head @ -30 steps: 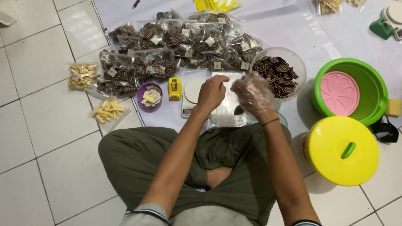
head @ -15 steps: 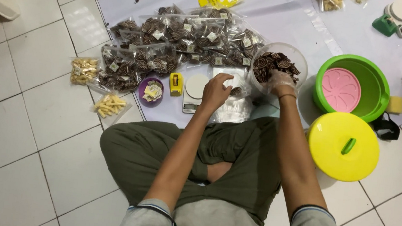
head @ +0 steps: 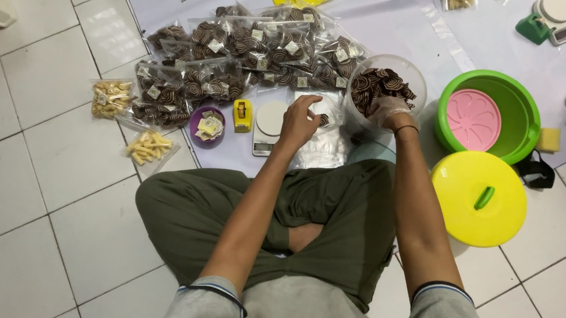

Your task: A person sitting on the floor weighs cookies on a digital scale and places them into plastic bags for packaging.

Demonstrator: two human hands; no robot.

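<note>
The right hand (head: 387, 111), in a thin clear glove, reaches into the clear bowl (head: 411, 74) of dark swirled cookies (head: 378, 85) at about one o'clock from the person's crossed legs. Its fingers are curled down among the cookies, but whether they have closed on one cannot be told. A second ago this hand hung over the small white scale (head: 269, 126); half a second ago it was already at the bowl's rim, and now it sits lower in the pile.

The left hand (head: 299, 120) is bare, at twelve o'clock, its fingers pinched on the open top of a clear plastic bag (head: 323, 146) lying just beside the scale. It has stayed there through both earlier moments.

At eleven o'clock lies a heap of filled cookie bags (head: 238, 56). At two o'clock stands a green tub (head: 521, 107), with a yellow lid (head: 478, 198) at three o'clock below it.
</note>
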